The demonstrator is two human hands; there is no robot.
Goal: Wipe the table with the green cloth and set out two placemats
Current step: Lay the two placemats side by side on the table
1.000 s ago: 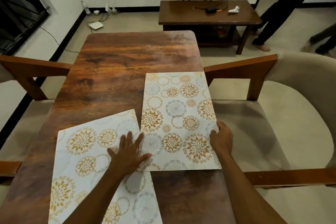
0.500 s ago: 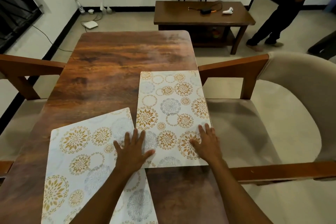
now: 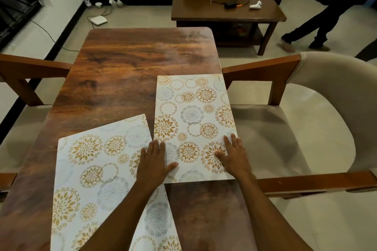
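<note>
Two floral placemats are down on the wooden counter (image 3: 126, 71), and both hands are pressing flat on them. The right mat (image 3: 193, 112) sits straight along the counter's right edge, its right side running just about flush with that edge. The left mat (image 3: 98, 169) is skewed, turned at an angle, with its near end running out of the bottom of the shot. The two mats overlap at the spot under the left hand (image 3: 155, 163), though which one is on top I can't really tell. That hand lies palm down across the seam, fingers (image 3: 157, 146) spread out and flat, not gripping anything. The right hand (image 3: 232, 155) is flat too, on the near right corner of the right mat, fingers stretched out and loose, nothing pinched. No green cloth anywhere in view. Padded chairs (image 3: 326, 128) with wooden arms sit on both sides of the counter. Further back there's a low side table (image 3: 204, 12) with a white controller (image 3: 256, 5) and a cable on it, and someone's legs (image 3: 318, 20) at the top right.
</note>
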